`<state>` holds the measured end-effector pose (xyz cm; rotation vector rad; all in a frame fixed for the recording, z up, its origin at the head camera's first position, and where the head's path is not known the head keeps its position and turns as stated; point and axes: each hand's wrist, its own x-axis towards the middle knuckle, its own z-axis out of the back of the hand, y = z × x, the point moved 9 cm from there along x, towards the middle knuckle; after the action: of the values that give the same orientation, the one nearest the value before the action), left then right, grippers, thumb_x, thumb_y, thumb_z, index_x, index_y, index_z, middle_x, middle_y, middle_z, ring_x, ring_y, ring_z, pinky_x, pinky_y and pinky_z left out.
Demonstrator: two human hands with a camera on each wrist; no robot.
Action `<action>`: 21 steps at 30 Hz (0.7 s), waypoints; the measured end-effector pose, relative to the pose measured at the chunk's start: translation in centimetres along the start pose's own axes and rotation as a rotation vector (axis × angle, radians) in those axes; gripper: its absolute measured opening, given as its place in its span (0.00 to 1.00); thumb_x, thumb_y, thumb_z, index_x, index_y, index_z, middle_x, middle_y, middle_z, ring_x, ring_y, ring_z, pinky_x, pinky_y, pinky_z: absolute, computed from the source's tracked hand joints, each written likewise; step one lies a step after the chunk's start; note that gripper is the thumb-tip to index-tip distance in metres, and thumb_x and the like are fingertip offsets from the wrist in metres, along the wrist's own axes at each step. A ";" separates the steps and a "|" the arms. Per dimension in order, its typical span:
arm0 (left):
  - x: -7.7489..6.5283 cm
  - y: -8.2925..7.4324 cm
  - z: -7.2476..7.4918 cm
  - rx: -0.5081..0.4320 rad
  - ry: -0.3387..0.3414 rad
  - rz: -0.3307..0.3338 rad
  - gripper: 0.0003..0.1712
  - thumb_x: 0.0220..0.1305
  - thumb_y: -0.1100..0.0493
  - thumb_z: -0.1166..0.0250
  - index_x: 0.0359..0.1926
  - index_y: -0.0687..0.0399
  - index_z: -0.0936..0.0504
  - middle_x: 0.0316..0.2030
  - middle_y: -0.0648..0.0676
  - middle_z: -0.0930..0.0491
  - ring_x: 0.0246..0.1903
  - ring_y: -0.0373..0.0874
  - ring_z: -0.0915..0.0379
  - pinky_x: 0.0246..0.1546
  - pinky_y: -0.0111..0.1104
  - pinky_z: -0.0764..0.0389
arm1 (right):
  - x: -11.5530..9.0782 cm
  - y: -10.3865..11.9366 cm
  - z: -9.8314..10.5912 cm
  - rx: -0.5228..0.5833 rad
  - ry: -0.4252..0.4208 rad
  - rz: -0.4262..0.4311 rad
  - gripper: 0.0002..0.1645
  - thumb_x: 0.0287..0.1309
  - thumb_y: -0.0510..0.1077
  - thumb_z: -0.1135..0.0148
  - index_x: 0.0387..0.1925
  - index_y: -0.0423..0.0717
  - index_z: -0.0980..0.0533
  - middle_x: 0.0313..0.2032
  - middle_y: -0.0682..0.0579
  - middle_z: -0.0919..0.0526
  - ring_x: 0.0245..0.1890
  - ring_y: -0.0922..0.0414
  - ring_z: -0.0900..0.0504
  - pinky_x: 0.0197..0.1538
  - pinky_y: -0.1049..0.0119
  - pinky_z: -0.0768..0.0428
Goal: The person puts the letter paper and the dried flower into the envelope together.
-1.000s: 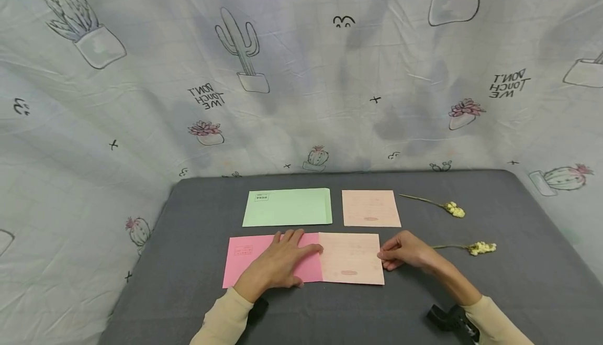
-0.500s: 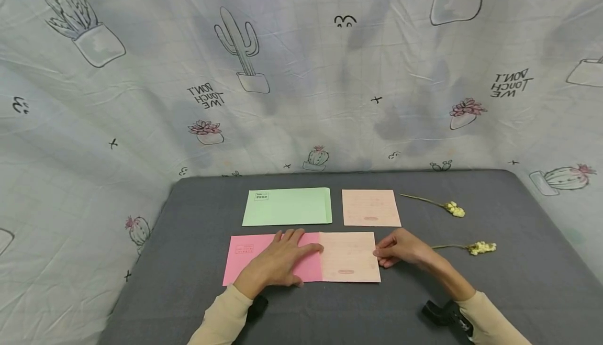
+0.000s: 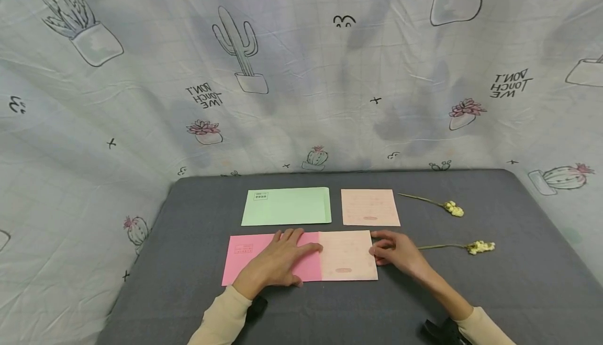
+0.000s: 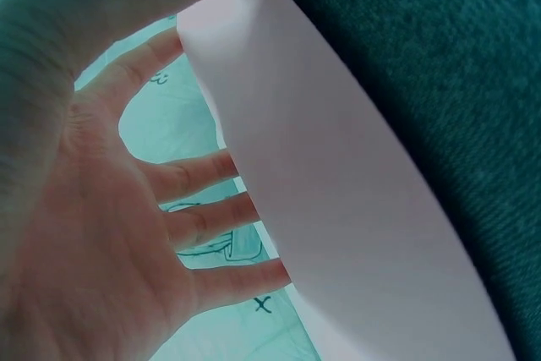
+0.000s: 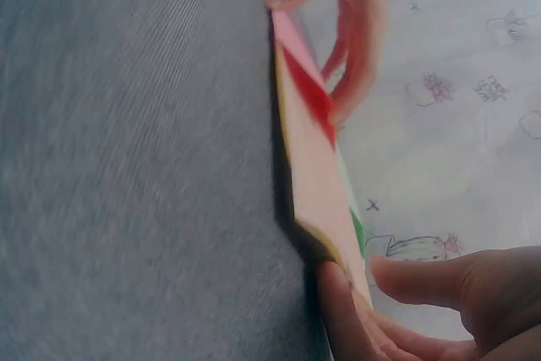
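A pink envelope (image 3: 239,259) lies flat on the table, with a pale peach card (image 3: 347,253) partly inside its right-hand opening. My left hand (image 3: 278,261) rests on the envelope with its fingers spread; the left wrist view shows straight fingers (image 4: 199,224) along its far edge and the thumb near its other edge. At the card's right edge, my right hand (image 3: 398,253) pinches the card between thumb and fingers. In the right wrist view the card (image 5: 313,145) tilts slightly, and the envelope's red inside (image 5: 310,95) shows at its mouth.
Behind lie a light green envelope (image 3: 286,208) and a second peach card (image 3: 370,208). Two dried yellow flower stems lie to the right, the far flower (image 3: 453,208) and the near flower (image 3: 480,247), the latter's stem reaching close behind my right hand. A patterned curtain (image 3: 301,73) backs the grey table (image 3: 188,313).
My right hand has moved left with the card, which has slid slightly deeper into the pink envelope. The left hand has stayed in place on the envelope.
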<state>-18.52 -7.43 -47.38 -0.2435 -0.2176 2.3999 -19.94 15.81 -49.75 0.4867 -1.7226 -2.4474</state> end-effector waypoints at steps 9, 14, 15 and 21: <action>0.0 -0.1 0.1 0.000 -0.012 -0.004 0.48 0.42 0.47 0.19 0.66 0.32 0.30 0.63 0.58 0.35 0.65 0.52 0.41 0.65 0.58 0.40 | -0.6 -0.1 -0.2 0.067 0.043 -0.053 0.29 0.68 0.39 0.42 0.61 0.21 0.34 0.50 0.31 0.21 0.41 0.47 0.15 0.42 0.61 0.16; -0.1 -0.2 0.1 -0.007 -0.014 -0.003 0.48 0.42 0.48 0.19 0.66 0.33 0.30 0.63 0.58 0.35 0.64 0.53 0.40 0.65 0.58 0.40 | -0.6 0.0 -0.4 0.121 0.066 -0.079 0.29 0.68 0.41 0.42 0.61 0.21 0.34 0.54 0.29 0.23 0.45 0.48 0.15 0.45 0.62 0.17; -0.1 -0.2 0.1 -0.007 -0.015 -0.004 0.48 0.42 0.48 0.19 0.66 0.33 0.30 0.63 0.58 0.35 0.64 0.53 0.40 0.65 0.58 0.40 | -0.6 0.0 -0.5 0.128 0.073 -0.079 0.29 0.68 0.41 0.42 0.61 0.21 0.34 0.54 0.29 0.23 0.46 0.48 0.15 0.46 0.62 0.17; -0.1 -0.3 0.1 -0.004 -0.020 -0.009 0.48 0.42 0.48 0.19 0.66 0.33 0.30 0.64 0.58 0.36 0.64 0.53 0.40 0.65 0.58 0.40 | -0.5 0.1 -0.8 0.156 0.101 -0.065 0.29 0.69 0.40 0.43 0.61 0.20 0.35 0.55 0.28 0.24 0.49 0.47 0.17 0.47 0.62 0.17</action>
<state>-18.28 -7.29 -47.23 -0.2196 -0.2330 2.3940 -19.18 15.16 -49.81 0.6810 -1.8921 -2.2968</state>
